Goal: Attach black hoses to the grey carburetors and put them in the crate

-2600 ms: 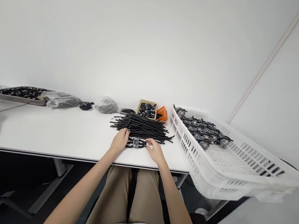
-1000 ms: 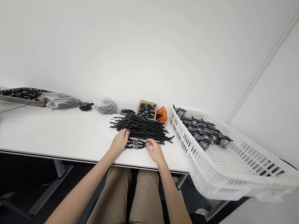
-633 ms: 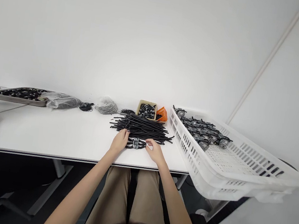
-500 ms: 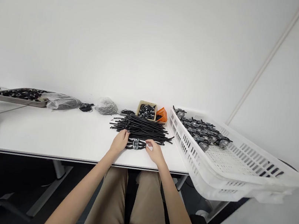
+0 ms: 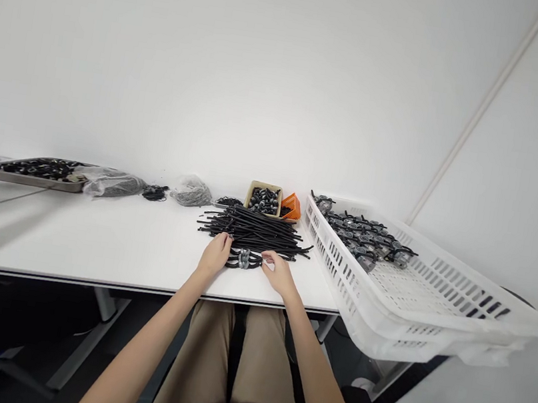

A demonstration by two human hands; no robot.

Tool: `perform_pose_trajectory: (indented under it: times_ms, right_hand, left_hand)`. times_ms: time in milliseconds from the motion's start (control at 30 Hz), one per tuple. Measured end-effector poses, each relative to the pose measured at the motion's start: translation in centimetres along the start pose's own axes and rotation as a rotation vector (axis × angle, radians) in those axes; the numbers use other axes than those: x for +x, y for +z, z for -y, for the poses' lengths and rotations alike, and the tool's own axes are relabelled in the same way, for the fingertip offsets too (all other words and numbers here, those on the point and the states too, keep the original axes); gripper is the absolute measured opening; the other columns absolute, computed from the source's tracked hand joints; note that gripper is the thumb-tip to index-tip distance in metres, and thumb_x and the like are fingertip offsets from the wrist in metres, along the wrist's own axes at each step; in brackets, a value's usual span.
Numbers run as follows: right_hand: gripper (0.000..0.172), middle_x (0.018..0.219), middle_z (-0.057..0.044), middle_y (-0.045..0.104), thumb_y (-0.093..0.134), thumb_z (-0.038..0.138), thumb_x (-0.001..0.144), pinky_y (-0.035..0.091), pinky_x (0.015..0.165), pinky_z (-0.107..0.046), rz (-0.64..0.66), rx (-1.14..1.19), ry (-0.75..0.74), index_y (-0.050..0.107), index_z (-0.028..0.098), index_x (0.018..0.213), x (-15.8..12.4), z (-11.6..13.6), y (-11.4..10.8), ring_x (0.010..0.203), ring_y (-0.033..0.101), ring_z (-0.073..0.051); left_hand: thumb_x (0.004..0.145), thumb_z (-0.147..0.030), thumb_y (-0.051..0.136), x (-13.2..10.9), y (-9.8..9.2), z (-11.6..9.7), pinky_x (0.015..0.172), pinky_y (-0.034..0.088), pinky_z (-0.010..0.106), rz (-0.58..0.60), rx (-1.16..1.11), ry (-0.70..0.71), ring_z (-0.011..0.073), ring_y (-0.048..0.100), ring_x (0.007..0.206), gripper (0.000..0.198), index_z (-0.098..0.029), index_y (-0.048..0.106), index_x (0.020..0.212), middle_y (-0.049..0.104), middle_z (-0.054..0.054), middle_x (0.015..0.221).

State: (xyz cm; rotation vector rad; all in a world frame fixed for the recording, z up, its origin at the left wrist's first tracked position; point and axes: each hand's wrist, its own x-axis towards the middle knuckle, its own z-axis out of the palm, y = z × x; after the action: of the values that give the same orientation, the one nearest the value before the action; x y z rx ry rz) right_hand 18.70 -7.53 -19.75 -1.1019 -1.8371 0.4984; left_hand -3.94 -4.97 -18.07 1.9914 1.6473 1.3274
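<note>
Grey fitting [image 5: 243, 259] is touched by left hand [image 5: 215, 253] and right hand [image 5: 280, 274], both narrowed on it, firmness of grip not determinable; tube pile [image 5: 254, 230] lies just beyond both hands

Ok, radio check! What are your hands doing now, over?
Left hand and right hand at both ends of grey-jointed black tubes. Loose pile of thin black tubes right behind.

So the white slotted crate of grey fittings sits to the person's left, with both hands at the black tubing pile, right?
No: the white slotted crate sits to the person's right, as the head view shows. Otherwise yes: the left hand and right hand are at the black tubing pile.
</note>
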Motion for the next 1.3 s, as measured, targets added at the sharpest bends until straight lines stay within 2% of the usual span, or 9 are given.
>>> perform_pose_trajectory:
  times_ms: [733, 1133, 1300]
  right_hand:
    - [0.031, 0.109, -0.005, 0.070, 0.054, 0.014, 0.079, 0.050, 0.092, -0.036, 0.003, -0.016, 0.017, 0.063, 0.021, 0.108, -0.06, 0.23, -0.09, 0.096, 0.064, -0.019]
    - [0.031, 0.109, -0.004, 0.070, 0.054, 0.013, 0.078, 0.050, 0.092, -0.036, 0.000, -0.011, 0.027, 0.063, 0.022, 0.107, 0.05, 0.01, 0.06, 0.096, 0.065, -0.019]
    - [0.030, 0.110, -0.005, 0.070, 0.054, 0.015, 0.079, 0.050, 0.092, -0.037, 0.003, -0.016, 0.019, 0.063, 0.022, 0.107, 0.01, 0.01, 0.03, 0.097, 0.065, -0.019]
  left_hand:
    - [0.097, -0.036, 0.032, -0.01, -0.02, -0.01, 0.081, 0.044, 0.035, -0.005, 0.033, 0.004, 0.0237, 0.061, 0.091, 0.027, -0.022, 0.050, 0.081, 0.065, 0.008, 0.093]
    - [0.096, -0.034, 0.034, 0.02, 0.08, 0.17, 0.085, 0.045, 0.036, 0.005, 0.023, -0.001, 0.0243, 0.062, 0.097, 0.026, -0.022, 0.054, 0.087, 0.067, 0.010, 0.100]
    - [0.096, -0.035, 0.034, 0.12, 0.21, 0.36, 0.080, 0.045, 0.035, -0.004, 0.041, 0.006, 0.0235, 0.061, 0.091, 0.027, -0.022, 0.054, 0.085, 0.066, 0.008, 0.094]
